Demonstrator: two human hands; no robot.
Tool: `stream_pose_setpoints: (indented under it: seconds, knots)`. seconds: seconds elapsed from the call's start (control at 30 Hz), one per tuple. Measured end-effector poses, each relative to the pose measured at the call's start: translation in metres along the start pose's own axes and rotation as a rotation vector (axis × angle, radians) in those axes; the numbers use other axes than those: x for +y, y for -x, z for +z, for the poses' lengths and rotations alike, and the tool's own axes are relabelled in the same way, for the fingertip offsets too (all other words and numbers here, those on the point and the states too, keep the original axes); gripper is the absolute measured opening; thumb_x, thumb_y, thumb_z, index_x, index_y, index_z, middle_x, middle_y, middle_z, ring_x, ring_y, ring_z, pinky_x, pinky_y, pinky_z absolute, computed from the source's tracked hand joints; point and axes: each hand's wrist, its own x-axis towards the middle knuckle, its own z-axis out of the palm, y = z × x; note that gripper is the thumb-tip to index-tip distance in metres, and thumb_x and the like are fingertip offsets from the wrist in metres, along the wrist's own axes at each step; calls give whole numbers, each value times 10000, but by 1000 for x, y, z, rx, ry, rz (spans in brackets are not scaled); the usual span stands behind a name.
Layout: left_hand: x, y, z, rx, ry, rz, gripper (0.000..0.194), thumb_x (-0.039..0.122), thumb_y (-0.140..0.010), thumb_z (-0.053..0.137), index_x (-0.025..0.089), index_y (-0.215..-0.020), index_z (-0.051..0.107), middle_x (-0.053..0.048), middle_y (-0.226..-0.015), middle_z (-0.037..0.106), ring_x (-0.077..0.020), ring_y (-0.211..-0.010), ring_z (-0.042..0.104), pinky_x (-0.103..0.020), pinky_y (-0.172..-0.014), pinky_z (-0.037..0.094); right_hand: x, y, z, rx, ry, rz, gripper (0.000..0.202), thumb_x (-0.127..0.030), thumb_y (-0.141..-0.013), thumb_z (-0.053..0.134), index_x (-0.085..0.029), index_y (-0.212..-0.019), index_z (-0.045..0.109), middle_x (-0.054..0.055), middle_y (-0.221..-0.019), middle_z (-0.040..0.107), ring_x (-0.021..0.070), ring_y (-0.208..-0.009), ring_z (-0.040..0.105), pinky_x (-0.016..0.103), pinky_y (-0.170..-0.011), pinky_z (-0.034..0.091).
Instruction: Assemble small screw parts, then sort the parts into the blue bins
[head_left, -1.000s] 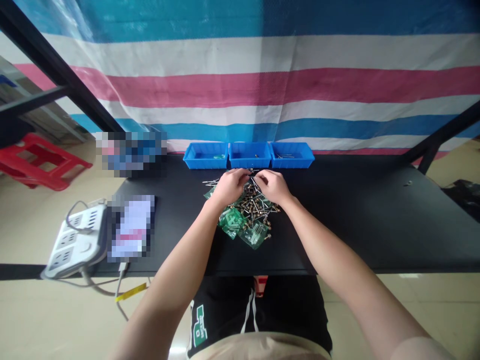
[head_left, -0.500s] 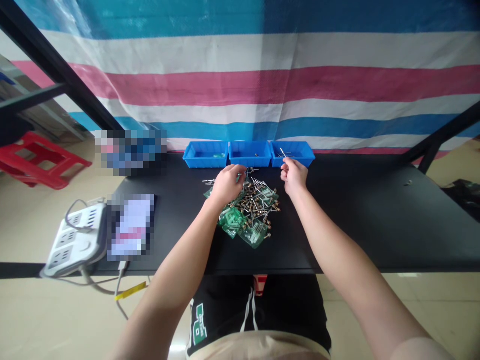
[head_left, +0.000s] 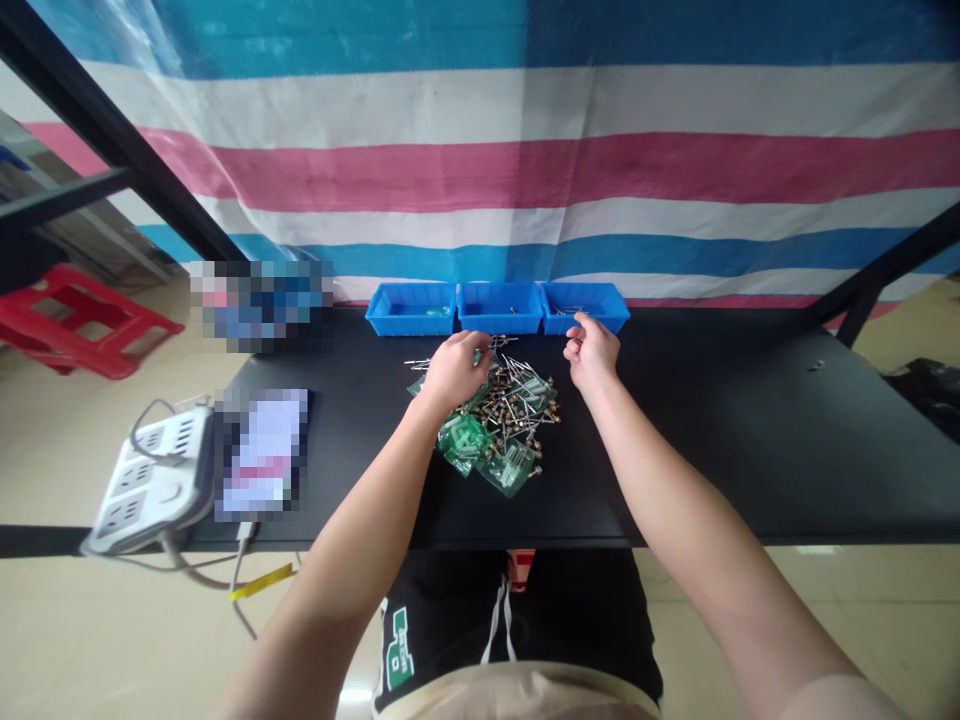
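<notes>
From where I watch, a white power strip [head_left: 150, 480] sits at the far left, hanging partly off the edge of the black table [head_left: 750, 440], with a blurred flat item just beside it. Moving right, three blue bins [head_left: 498, 308] stand in a row at the table's back edge, touching side to side. In front of them lies the pile of small parts [head_left: 501, 415]: thin metal pins, brownish components and green clear bags heaped together. My left hand [head_left: 456, 368] rests on the back left part of that pile, fingers curled down onto the pins; I cannot tell whether it actually pinches one. My right hand [head_left: 592, 350] hovers just in front of the rightmost bin [head_left: 585, 306], off the pile's right edge, fingers loosely curled with thumb and forefinger close together. I see nothing between them, though something that small could be hidden. A few pins already lie inside that rightmost bin. Further right the table shows one tiny pale object [head_left: 820, 366] well apart from everything else.
</notes>
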Motion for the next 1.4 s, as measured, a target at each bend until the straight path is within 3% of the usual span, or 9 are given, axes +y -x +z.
stream_pose_setpoints:
  seconds: [0.1,0.17,0.33,0.47,0.57,0.67,0.93,1.2,1.4]
  knots:
    - [0,0,0,-2,-3,-2,191,215,-874,535,170,-1010,662,-77,-932,688,-213,-845,631,-335,-787,498,4,-3,-1,-36,67,-64,114,-268,-765,651,-185,-773,574,-84,-467,529,37,-304,346,158,-311,185]
    - [0,0,0,-5,0,-3,192,215,-873,536,170,-1008,664,-78,-934,689,-214,-841,632,-338,-787,499,10,-5,-4,-103,181,-195,121,-298,-779,631,-182,-797,606,-76,-476,534,50,-335,371,170,-340,239]
    - [0,0,0,-6,2,-5,183,223,-870,541,166,-980,677,-84,-933,689,-216,-834,633,-344,-790,505,22,7,-12,-461,771,-778,190,-329,-807,616,-179,-888,699,0,-668,634,135,-616,585,272,-637,480]
    - [0,0,0,10,4,1,185,229,-872,537,174,-970,684,-80,-922,693,-210,-828,637,-337,-792,510,23,26,-11,-739,1177,-1002,350,-366,-814,637,-183,-1105,706,78,-949,652,222,-895,614,341,-833,494]
    - [-1,0,0,12,-2,6,185,231,-872,536,173,-963,687,-81,-930,698,-215,-840,638,-338,-792,510,23,34,-9,-816,1380,-1007,468,-421,-814,651,-167,-1206,670,105,-1017,628,261,-998,581,380,-907,477]
    - [-1,-1,1,2,-5,2,187,228,-869,538,170,-960,690,-83,-936,700,-217,-839,638,-340,-791,510,26,34,-8,-866,1449,-940,428,-429,-849,622,-176,-1189,682,101,-1020,624,253,-1015,575,371,-919,472]
    - [0,0,1,-19,-5,-1,202,238,-870,528,169,-963,694,-84,-939,697,-212,-831,637,-336,-791,514,33,28,-9,-852,1348,-858,257,-330,-893,586,-198,-1057,734,74,-981,664,199,-942,625,302,-860,474]
    - [1,0,0,-42,-8,-5,214,251,-866,529,165,-971,695,-87,-948,697,-227,-859,639,-351,-814,510,38,22,-9,-808,1293,-872,178,-198,-857,593,-194,-942,750,69,-898,707,184,-828,653,285,-804,487]
    - [1,0,0,-44,-10,3,229,268,-871,521,161,-977,694,-91,-947,692,-235,-868,637,-359,-809,513,40,22,-8,-785,1130,-890,119,-160,-822,626,-164,-838,744,61,-796,717,162,-714,651,263,-715,485]
